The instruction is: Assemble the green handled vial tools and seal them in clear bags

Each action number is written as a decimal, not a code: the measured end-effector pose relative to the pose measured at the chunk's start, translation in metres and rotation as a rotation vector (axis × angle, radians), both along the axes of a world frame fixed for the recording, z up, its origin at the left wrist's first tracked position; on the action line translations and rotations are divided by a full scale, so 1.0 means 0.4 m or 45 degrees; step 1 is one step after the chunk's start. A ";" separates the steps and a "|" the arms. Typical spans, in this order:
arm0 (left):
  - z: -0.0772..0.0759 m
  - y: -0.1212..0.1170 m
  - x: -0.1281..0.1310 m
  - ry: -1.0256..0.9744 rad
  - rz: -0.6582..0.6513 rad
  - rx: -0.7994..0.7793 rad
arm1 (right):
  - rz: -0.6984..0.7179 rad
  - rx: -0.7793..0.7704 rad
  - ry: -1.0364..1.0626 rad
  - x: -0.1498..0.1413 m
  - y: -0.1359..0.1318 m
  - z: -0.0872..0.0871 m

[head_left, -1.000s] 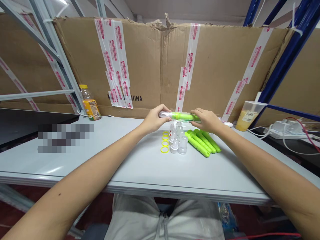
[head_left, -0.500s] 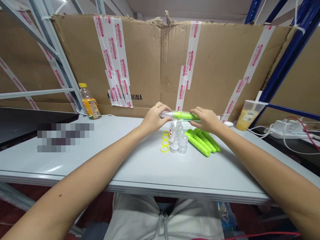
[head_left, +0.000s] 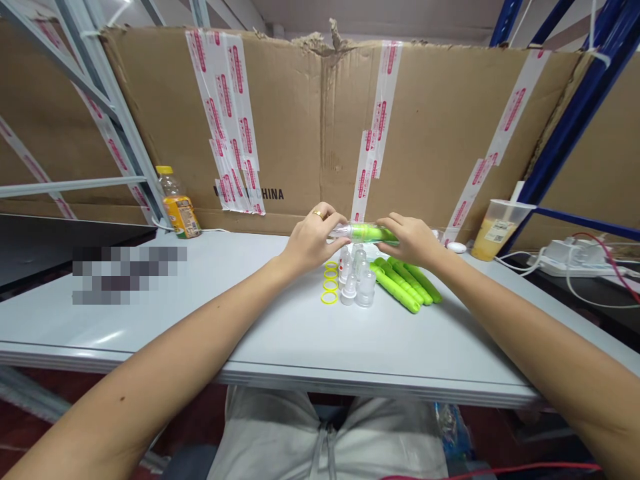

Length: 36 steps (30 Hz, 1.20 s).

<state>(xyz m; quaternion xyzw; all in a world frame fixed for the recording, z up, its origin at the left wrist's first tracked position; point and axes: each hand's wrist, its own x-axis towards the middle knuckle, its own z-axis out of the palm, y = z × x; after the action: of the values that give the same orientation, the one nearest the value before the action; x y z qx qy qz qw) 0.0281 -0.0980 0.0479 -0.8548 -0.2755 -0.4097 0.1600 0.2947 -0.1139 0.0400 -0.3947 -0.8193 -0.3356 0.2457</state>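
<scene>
Held level above the table is a bright green tube [head_left: 369, 233] with a clear end piece [head_left: 341, 231]. My left hand [head_left: 315, 239] is closed around the clear end, thumb below and fingers above. My right hand [head_left: 413, 239] grips the green end, which its fingers partly cover. Beneath the hands stand several clear plastic caps [head_left: 365, 290], some with nozzle-like tops. Left of them, yellow rings [head_left: 329, 297] lie in a column. Several loose green tubes [head_left: 400, 291] rest side by side to the right, below my right hand.
A drink bottle with a yellow cap [head_left: 180, 207] stands at the back left. A plastic cup with a straw [head_left: 500, 230] is at the back right, near a power strip [head_left: 565, 260] with cables. Taped cardboard [head_left: 300, 120] walls off the table's [head_left: 280, 347] far side.
My left hand has shifted slightly right, bringing it closer to my right hand. The tube has slid a little to the right with it. Things on the table have stayed in place.
</scene>
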 end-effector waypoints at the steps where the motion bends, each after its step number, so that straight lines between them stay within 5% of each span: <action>1: -0.002 -0.004 0.006 -0.019 -0.003 0.026 | 0.005 -0.010 0.008 -0.003 -0.001 0.000; 15: 0.009 0.033 -0.018 -0.044 -0.329 -0.115 | -0.022 -0.040 0.148 -0.002 -0.006 0.003; 36: 0.005 0.017 0.013 -0.380 -0.391 -0.393 | -0.040 -0.004 0.167 -0.029 -0.015 0.006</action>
<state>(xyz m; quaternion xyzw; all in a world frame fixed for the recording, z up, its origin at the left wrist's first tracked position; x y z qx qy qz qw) 0.0335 -0.0912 0.0501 -0.8310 -0.2222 -0.5038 -0.0789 0.2830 -0.1198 0.0425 -0.4292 -0.7957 -0.3115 0.2927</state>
